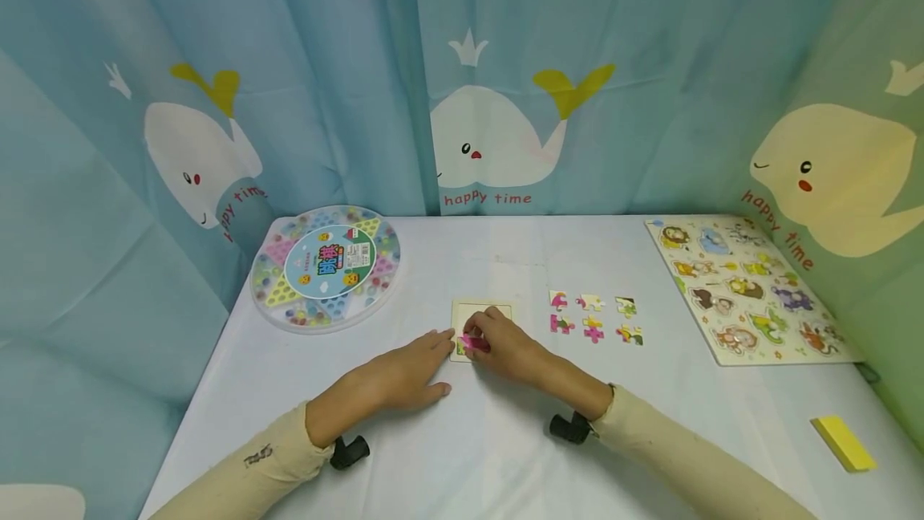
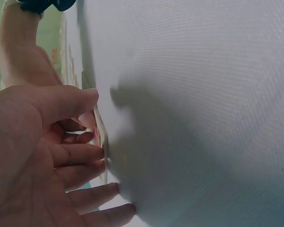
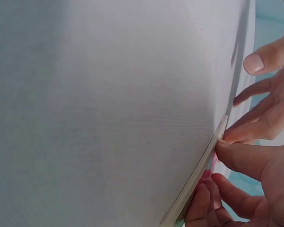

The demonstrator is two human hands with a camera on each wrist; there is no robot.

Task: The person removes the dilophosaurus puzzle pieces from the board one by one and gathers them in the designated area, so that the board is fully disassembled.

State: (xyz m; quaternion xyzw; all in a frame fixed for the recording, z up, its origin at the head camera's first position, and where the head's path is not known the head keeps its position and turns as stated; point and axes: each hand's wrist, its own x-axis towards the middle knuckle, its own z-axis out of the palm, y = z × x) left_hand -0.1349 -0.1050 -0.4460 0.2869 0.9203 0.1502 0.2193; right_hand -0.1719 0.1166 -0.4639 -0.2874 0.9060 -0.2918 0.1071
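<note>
A small square puzzle tray point(image 1: 463, 313) with a pale rim lies flat on the white table in the head view. My left hand point(image 1: 413, 372) rests beside it, its fairly straight fingertips at the tray's left edge. Over the tray's lower part, my right hand point(image 1: 509, 348) pinches a pink jigsaw piece point(image 1: 474, 343) with thumb and curled fingers. Green shows at the tray's lower left corner, partly covered by that hand. In the right wrist view, a bit of pink point(image 3: 207, 174) peeks out between the fingers, close over the tray edge point(image 3: 191, 182).
Several loose jigsaw pieces point(image 1: 593, 334) lie in two rows right of the tray. A round Chinese checkers box point(image 1: 390, 295) sits at the back left, an animal puzzle board point(image 1: 729, 343) at the back right. Near the right edge is a yellow block point(image 1: 844, 444). Curtains point(image 1: 346, 103) hang behind.
</note>
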